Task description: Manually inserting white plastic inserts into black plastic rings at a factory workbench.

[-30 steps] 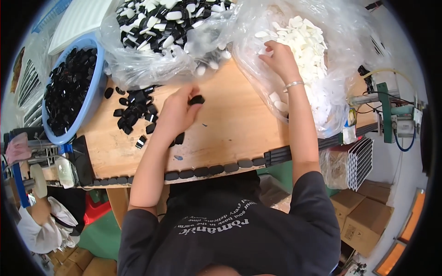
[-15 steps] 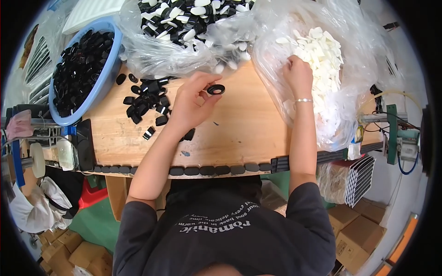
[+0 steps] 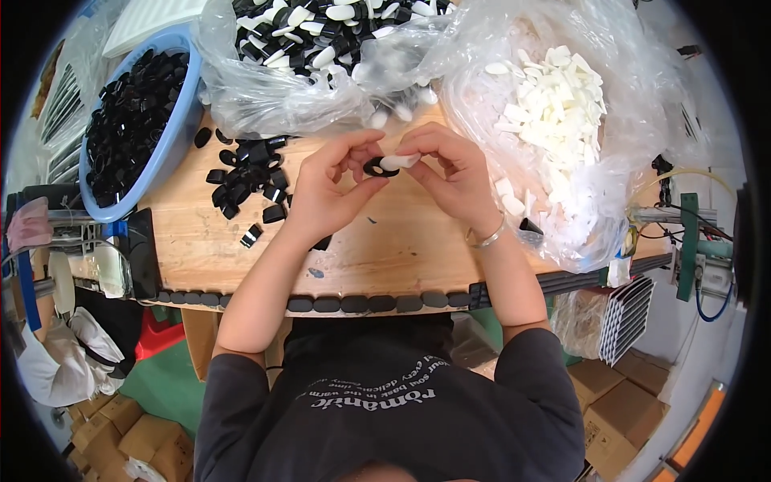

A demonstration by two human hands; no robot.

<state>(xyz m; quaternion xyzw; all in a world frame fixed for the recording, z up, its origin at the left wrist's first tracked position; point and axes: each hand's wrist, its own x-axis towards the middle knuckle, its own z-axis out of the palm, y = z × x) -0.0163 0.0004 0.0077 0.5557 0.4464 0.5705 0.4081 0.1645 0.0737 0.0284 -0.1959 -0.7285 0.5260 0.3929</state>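
Observation:
Over the middle of the wooden table, my left hand pinches a small black oval ring-shaped piece between thumb and fingers. Facing it, my right hand grips a white flat oval piece whose tip meets the black one's opening. How deep it sits inside cannot be made out. Several loose black pieces lie on the table left of my left hand. A heap of white pieces spreads over clear plastic to the right of my right hand.
A blue basin full of black pieces stands at the left. Behind my hands, a clear plastic bag holds mixed black-and-white pieces. Dark padding lines the table's front edge. Metal fixtures stand at both sides.
My right hand has come left from the white heap, bringing a white piece to the black one. My left hand still holds the black piece, at nearly the same spot.

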